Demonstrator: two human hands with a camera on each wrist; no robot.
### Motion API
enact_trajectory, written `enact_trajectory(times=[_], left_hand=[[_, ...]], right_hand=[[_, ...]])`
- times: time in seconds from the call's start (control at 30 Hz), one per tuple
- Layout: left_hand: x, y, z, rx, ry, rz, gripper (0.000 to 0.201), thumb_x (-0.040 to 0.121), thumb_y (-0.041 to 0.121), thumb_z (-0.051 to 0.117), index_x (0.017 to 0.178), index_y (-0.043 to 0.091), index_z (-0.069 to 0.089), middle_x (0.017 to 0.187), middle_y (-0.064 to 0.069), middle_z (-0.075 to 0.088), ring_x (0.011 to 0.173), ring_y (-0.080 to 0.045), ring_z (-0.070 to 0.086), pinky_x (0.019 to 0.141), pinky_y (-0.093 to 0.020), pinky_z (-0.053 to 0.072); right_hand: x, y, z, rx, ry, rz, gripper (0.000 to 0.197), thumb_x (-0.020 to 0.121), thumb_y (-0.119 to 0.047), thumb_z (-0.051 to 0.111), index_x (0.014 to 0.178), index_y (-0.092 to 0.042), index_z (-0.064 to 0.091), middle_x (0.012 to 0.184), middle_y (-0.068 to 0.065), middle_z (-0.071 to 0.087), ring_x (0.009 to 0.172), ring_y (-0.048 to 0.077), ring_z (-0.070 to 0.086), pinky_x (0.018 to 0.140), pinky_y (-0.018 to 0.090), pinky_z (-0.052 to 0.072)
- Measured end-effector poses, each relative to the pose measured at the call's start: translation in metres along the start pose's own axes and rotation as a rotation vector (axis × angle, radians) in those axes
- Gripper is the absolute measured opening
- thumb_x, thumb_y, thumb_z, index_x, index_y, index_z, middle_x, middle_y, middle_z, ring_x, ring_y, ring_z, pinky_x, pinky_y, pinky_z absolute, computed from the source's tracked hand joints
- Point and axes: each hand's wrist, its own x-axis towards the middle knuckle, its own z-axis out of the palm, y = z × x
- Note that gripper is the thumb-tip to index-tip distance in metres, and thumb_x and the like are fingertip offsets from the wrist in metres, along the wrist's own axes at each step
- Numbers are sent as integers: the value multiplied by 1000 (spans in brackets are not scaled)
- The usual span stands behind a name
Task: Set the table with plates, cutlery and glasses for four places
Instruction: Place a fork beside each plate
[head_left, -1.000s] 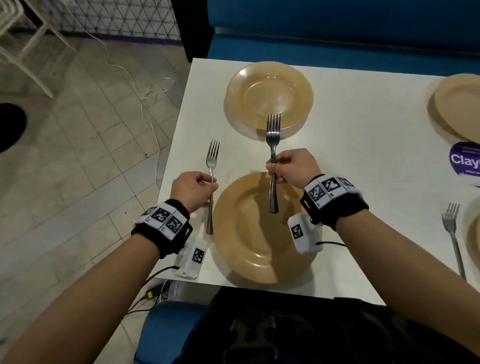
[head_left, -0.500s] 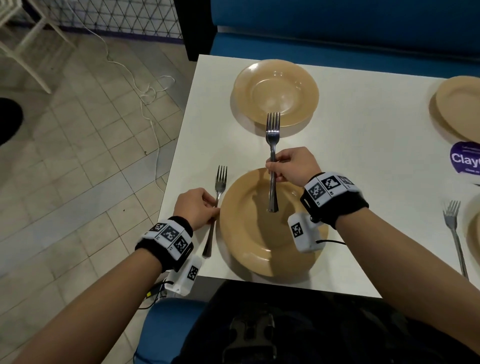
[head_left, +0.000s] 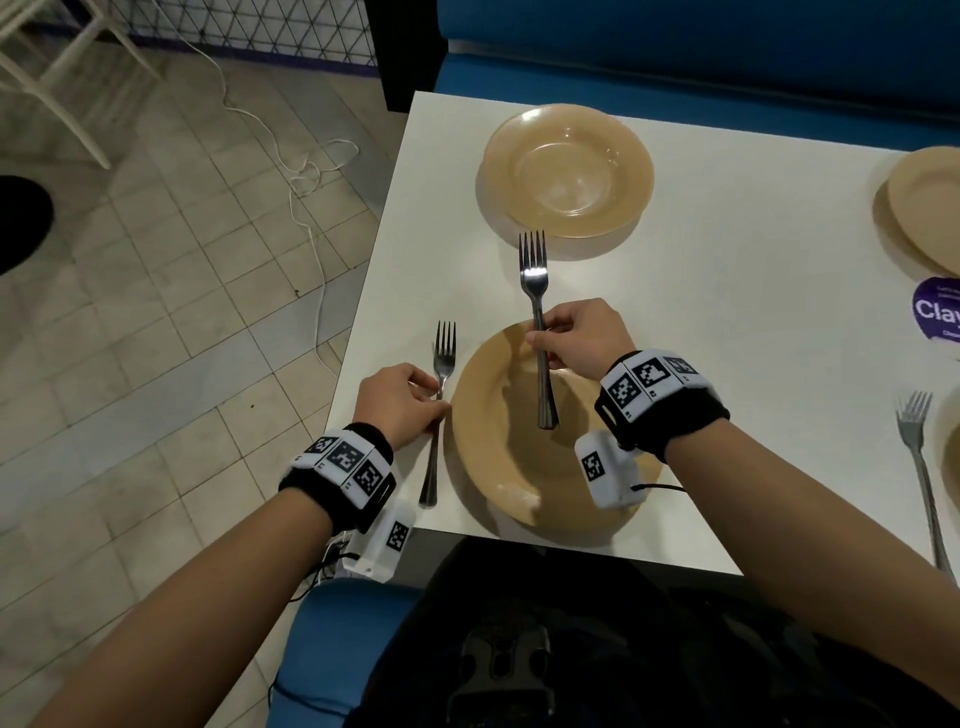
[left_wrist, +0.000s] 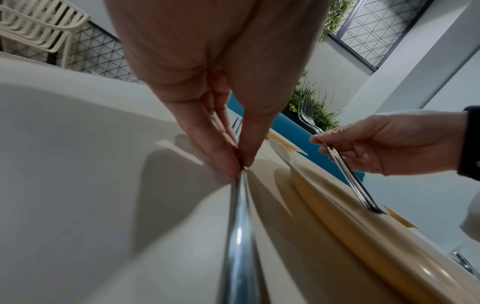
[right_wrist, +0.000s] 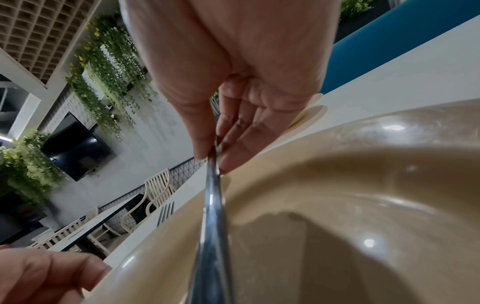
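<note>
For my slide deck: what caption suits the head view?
Each hand holds a steel fork by the tan plate.

Shiny metal forks (head_left: 537, 332), glossy plates (head_left: 498, 467)

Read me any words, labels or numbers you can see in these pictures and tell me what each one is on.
"Clay", cut off by the picture's right edge: white letters on the purple sticker on the white table.
Small lines above and below it on that sticker: too small to read.
Black-and-white square marker codes on the left wristband and the right wristband: patterns; the tiny characters beside them are unreadable.
</note>
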Motion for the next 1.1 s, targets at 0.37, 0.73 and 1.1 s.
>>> enact_trajectory(times=[0.37, 0.73, 1.1], left_hand=[[-6, -6, -2, -21, 31, -2, 17, 78, 12, 70, 94, 15, 66, 73, 3, 64, 60, 2, 57, 45, 0, 39], [-6, -7, -4, 20, 34, -6, 19, 74, 9, 71, 91, 16, 68, 76, 0, 68, 74, -13, 67, 71, -18, 54], [-3, -6, -3, -13, 26, 10, 20, 74, 7, 70, 91, 15, 67, 77, -1, 69, 76, -18, 69, 84, -30, 56]], right_hand=[[-8, -5, 5, 33, 4, -12, 4, 83, -13, 69, 87, -14, 70, 79, 7, 67, 74, 19, 66, 74, 29, 59], [-10, -3, 5, 31, 13, -8, 12, 83, -12, 69, 94, -8, 71, 82, 9, 68, 74, 19, 66, 72, 28, 59], [-13, -4, 2, 25, 17, 3, 13, 83, -13, 69, 95, -9, 71, 81, 6, 67, 69, 15, 64, 66, 21, 57]])
